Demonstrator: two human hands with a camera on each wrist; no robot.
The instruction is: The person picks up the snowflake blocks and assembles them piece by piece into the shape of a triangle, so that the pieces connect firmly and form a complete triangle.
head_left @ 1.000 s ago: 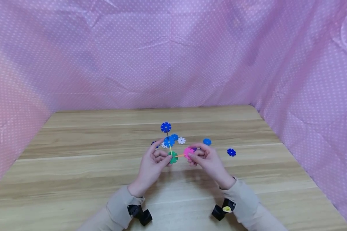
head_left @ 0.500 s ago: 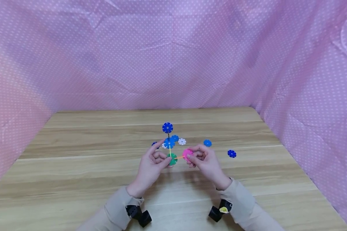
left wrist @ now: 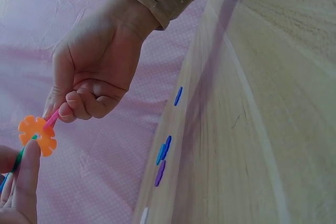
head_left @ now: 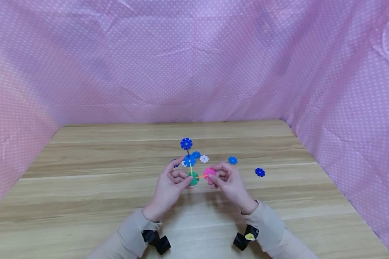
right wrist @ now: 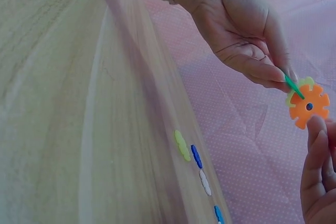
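In the head view, a chain of notched plastic discs hangs between the two hands above the table. My left hand (head_left: 168,189) pinches a green disc (head_left: 195,178) at its edge. My right hand (head_left: 230,183) pinches a pink disc (head_left: 208,173). An orange disc (left wrist: 46,142), edge-on in the head view, joins green and pink; the left wrist view shows its face. From the green disc a yellow disc (head_left: 191,169), also edge-on, leads to a blue disc (head_left: 189,160). Farther along come a dark edge-on disc (head_left: 188,152) and a dark blue disc (head_left: 186,144).
Loose discs lie on the wooden table (head_left: 84,187) behind the hands: a white disc (head_left: 204,158), a small blue disc (head_left: 196,154), a blue disc (head_left: 232,160) and, farther right, a dark blue disc (head_left: 260,172). A dotted pink cloth (head_left: 188,64) hangs around the table.
My right hand has shifted slightly left with the pink disc, closer to the green one. The chain's far end has swayed a little. My left hand keeps its pinch almost in place.
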